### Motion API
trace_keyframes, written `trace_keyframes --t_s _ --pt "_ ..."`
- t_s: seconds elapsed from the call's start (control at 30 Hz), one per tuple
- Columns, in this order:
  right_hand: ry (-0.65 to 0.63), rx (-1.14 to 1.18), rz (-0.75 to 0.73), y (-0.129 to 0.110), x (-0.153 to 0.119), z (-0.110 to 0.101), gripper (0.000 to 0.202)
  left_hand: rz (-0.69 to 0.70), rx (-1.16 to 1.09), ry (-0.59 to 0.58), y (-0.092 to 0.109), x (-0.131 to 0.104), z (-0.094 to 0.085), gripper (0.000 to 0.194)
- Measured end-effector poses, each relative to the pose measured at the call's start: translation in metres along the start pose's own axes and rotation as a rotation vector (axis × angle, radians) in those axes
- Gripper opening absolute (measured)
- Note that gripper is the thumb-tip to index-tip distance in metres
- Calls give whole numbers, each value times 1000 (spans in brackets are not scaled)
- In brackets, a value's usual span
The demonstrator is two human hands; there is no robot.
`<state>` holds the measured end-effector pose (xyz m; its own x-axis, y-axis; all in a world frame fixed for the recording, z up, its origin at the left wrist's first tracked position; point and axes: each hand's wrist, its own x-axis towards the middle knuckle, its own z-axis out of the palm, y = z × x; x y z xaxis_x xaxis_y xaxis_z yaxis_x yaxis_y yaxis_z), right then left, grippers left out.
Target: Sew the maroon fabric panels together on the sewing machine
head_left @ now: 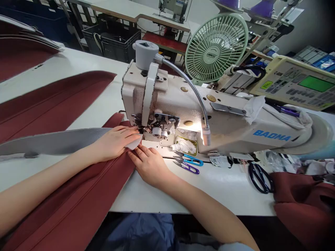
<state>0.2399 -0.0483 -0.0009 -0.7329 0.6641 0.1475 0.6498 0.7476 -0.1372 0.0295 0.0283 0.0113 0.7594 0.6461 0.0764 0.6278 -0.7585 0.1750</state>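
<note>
On the white surface (225, 195), we see a big sewing machine (170, 90) with a green fan (217, 48) behind it. Blue snips (187, 159) and purple snips (186, 166) lie near our right hand (150, 165). The machine stands just past our fingers. Our left hand (116, 143) lies flat on the grey strip (65, 140) over red cloth (86, 205). Our right hand bends close beside it, touching the cloth; we cannot tell if it pinches.

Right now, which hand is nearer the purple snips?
Right. The right hand is just left of the purple snips, not touching them; the left hand is farther left, on the gray strip.
</note>
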Motion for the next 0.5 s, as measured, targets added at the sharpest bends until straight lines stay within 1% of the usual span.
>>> trace_keyframes --t_s 0.13,0.27,0.4,0.5 --pt "-10 -2 27 -1 -2 -1 46 4 6 7 0 2 0 46" --pt "20 -56 -28 -9 -9 -1 38 72 22 36 -3 -9 1 53" --pt "12 -77 -49 -14 -11 -5 32 123 17 38 -6 -20 3 42" --pt "-16 -105 -29 -15 -7 -10 30 130 52 57 -4 -19 3 37"
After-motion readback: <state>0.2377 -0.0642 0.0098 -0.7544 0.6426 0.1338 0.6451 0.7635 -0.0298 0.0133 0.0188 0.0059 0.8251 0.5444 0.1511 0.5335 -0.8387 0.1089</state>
